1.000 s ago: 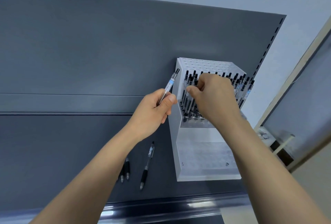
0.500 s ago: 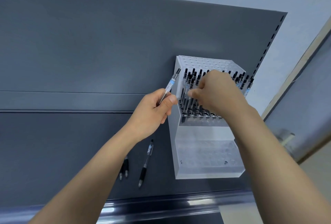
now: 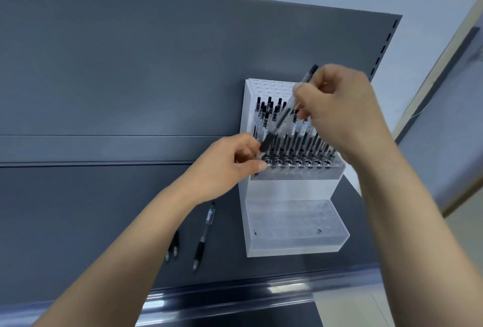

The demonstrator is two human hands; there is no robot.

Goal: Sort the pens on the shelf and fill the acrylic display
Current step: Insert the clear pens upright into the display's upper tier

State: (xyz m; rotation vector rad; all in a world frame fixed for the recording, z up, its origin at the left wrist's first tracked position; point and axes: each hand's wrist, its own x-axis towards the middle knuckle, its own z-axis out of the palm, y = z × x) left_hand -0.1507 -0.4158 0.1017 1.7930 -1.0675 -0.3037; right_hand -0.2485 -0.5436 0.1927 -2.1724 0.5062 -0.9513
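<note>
A clear acrylic display stands on the dark shelf, stepped in tiers. Its middle tier holds several upright black-capped pens; the low front tier shows bare holes. My right hand pinches a clear pen with a black grip, slanted over the front left of the filled tier. My left hand is curled at the display's left edge, fingertips around that pen's lower end. A loose pen lies on the shelf, and two more pens are partly hidden by my left forearm.
The dark back panel rises behind the display, with a slotted upright at its right end. The shelf's glossy front rail runs below. A pale wall and a framed panel lie to the right.
The pen my left hand held upright is now gripped by my right hand and slanted over the display. My right hand has lifted off the racked pens; my left hand has moved right, to the display's edge.
</note>
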